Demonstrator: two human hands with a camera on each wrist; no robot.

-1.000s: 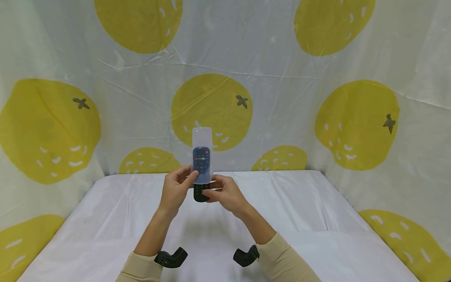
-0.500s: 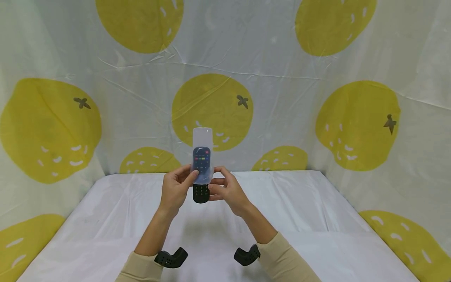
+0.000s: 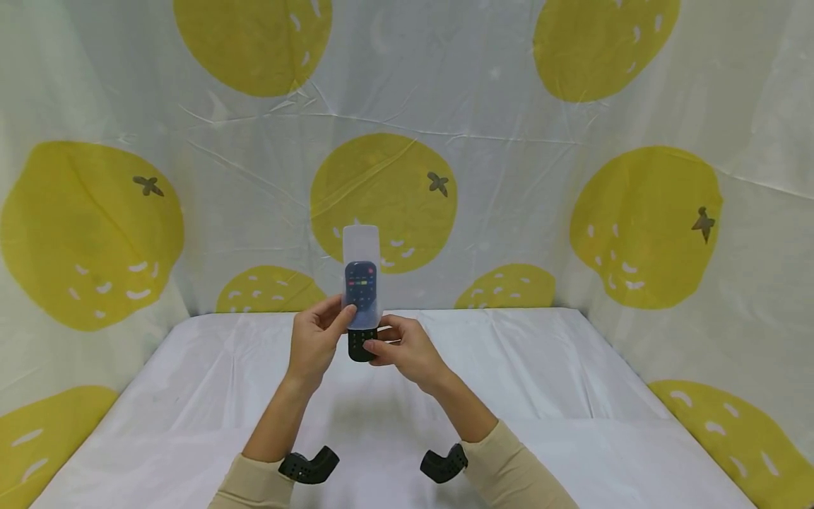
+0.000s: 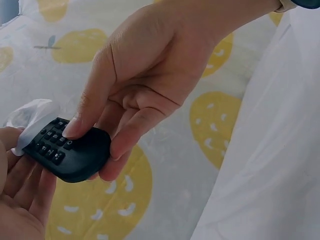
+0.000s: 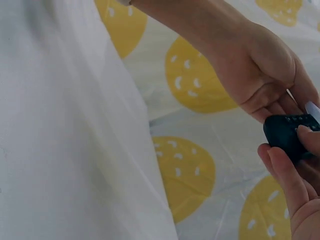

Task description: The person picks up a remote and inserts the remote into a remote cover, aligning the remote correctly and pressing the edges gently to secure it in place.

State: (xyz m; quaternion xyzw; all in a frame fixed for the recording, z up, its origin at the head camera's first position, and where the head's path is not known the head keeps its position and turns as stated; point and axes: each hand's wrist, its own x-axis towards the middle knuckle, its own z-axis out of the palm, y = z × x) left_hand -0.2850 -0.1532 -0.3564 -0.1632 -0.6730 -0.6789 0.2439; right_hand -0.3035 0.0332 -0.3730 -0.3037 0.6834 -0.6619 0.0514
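Observation:
A black remote control (image 3: 357,346) stands upright above the table, most of it inside a translucent plastic sleeve (image 3: 361,244). Its upper buttons show through the plastic, while its lower end sticks out below the sleeve's mouth. My left hand (image 3: 313,341) holds the sleeve near that mouth, thumb in front. My right hand (image 3: 410,352) pinches the bare lower end of the remote, thumb over the keypad. In the left wrist view, the right thumb lies on the number keys of the remote (image 4: 82,157). The sleeve (image 4: 37,122) is partly hidden there by the left fingers.
A white cloth covers the table (image 3: 521,382) beneath the hands. Behind and at both sides hangs a pale curtain (image 3: 509,177) printed with yellow fruit. Each wrist carries a black curved mount, a left one (image 3: 309,466) and a right one (image 3: 444,464).
Half a second ago the right fingers lay at the side of the sleeve's mouth and the remote's edge; now the thumb is back over the keypad. Remote and sleeve have shifted slightly up and left.

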